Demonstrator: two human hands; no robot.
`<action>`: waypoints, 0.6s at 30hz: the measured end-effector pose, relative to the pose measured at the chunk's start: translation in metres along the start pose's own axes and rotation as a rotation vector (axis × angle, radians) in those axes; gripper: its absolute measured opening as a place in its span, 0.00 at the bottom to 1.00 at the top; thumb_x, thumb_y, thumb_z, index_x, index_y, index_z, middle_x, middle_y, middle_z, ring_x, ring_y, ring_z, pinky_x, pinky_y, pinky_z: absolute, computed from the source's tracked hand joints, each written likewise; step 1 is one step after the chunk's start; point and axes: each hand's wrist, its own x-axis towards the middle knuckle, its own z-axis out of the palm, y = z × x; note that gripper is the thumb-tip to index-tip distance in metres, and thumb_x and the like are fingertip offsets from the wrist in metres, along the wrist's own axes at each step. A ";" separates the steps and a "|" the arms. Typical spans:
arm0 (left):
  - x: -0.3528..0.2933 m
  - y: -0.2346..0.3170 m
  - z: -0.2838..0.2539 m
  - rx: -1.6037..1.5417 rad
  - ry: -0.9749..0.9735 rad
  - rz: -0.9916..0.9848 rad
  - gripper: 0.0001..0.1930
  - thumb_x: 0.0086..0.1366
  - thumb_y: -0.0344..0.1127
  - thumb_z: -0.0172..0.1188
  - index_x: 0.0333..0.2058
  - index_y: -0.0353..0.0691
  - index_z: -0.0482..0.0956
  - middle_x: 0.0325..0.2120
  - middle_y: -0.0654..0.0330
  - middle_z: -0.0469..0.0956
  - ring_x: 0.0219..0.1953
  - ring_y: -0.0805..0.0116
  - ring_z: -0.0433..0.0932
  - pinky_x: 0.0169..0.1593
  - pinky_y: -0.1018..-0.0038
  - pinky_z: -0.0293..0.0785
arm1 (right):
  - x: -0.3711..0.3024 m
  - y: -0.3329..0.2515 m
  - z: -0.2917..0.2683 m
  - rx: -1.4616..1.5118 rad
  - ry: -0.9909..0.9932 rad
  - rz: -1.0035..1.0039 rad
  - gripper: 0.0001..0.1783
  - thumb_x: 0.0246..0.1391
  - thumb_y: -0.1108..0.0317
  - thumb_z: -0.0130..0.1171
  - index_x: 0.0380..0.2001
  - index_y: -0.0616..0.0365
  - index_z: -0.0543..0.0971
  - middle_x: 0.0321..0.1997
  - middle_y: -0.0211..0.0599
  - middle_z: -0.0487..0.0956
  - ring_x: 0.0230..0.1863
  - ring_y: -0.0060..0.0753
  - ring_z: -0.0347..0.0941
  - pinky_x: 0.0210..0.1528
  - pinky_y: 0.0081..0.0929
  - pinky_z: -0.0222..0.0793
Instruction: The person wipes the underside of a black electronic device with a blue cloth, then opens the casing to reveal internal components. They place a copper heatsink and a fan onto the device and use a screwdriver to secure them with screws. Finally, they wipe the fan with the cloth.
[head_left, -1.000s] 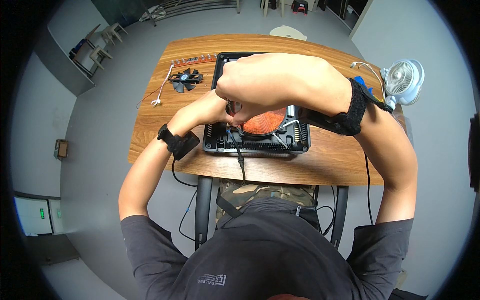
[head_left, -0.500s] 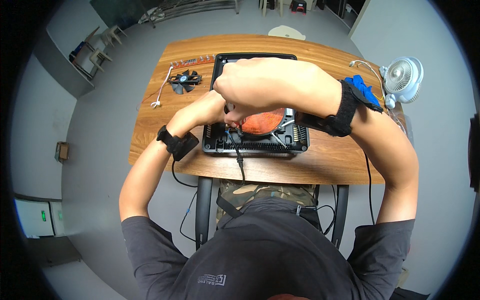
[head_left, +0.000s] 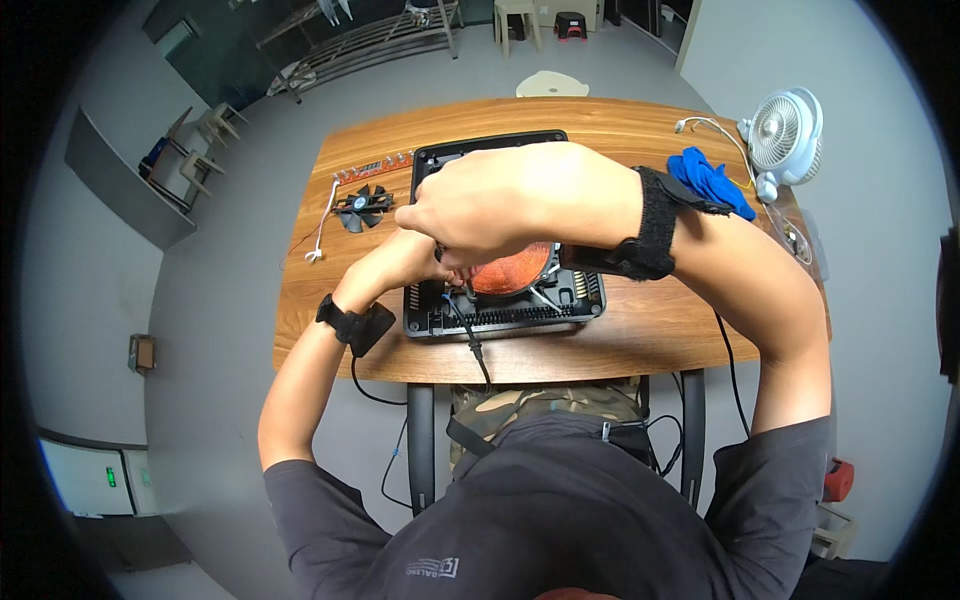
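Note:
An open black appliance housing (head_left: 540, 318) lies on the table with a round copper-coloured coil (head_left: 512, 272) inside it. My right hand (head_left: 480, 205) is bent over the housing's left part, its fingers closed around a slim dark-and-red tool (head_left: 468, 284) that points downward beside the coil. Most of that tool is covered by the hand. Lower and to the left, my left hand (head_left: 405, 262) reaches to the same spot. Its fingertips are bent together near the tool's lower end, largely hidden under my right hand. A black power cord (head_left: 474, 346) runs from the housing's front edge.
Left of the housing lie a black fan (head_left: 363, 208) with a white-plugged lead and a brown circuit board (head_left: 370, 170). A blue cloth (head_left: 712, 182) and a white desk fan (head_left: 785, 135) are at the right. Black cables hang from both wristbands.
The whole view has shifted, with the table lower in it. My right hand has turned slightly at the tool, and both hands stay at the same part of the housing.

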 end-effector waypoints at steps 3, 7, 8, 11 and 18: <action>-0.007 0.012 -0.006 -0.096 -0.019 0.037 0.22 0.50 0.36 0.79 0.43 0.36 0.84 0.41 0.49 0.85 0.47 0.56 0.83 0.52 0.65 0.79 | 0.008 0.002 0.008 0.011 -0.010 0.044 0.28 0.60 0.46 0.57 0.34 0.66 0.84 0.30 0.51 0.84 0.35 0.52 0.83 0.39 0.45 0.79; -0.008 0.011 -0.002 -0.070 0.160 0.167 0.25 0.54 0.37 0.75 0.50 0.36 0.81 0.46 0.47 0.83 0.50 0.57 0.80 0.54 0.63 0.77 | 0.025 0.013 0.034 0.023 0.029 0.086 0.31 0.60 0.44 0.56 0.29 0.67 0.85 0.27 0.51 0.84 0.31 0.52 0.82 0.37 0.44 0.79; -0.007 0.008 -0.001 -0.096 0.161 0.134 0.26 0.54 0.38 0.75 0.50 0.36 0.81 0.48 0.47 0.82 0.51 0.57 0.80 0.54 0.63 0.77 | 0.023 0.009 0.029 0.014 0.011 0.105 0.30 0.60 0.45 0.56 0.29 0.67 0.85 0.27 0.51 0.84 0.31 0.52 0.82 0.36 0.43 0.79; -0.009 0.008 -0.001 -0.067 0.132 0.019 0.28 0.54 0.39 0.76 0.52 0.37 0.80 0.50 0.47 0.81 0.52 0.57 0.79 0.55 0.63 0.77 | 0.018 0.014 0.032 -0.072 0.175 -0.080 0.22 0.59 0.52 0.60 0.35 0.64 0.83 0.34 0.49 0.84 0.36 0.52 0.82 0.40 0.44 0.80; -0.014 0.026 -0.007 -0.200 -0.075 -0.257 0.27 0.55 0.38 0.76 0.53 0.38 0.81 0.50 0.51 0.83 0.54 0.56 0.80 0.56 0.64 0.77 | 0.013 0.021 0.035 -0.089 0.161 -0.147 0.16 0.59 0.56 0.61 0.35 0.60 0.84 0.34 0.47 0.83 0.38 0.51 0.82 0.41 0.43 0.80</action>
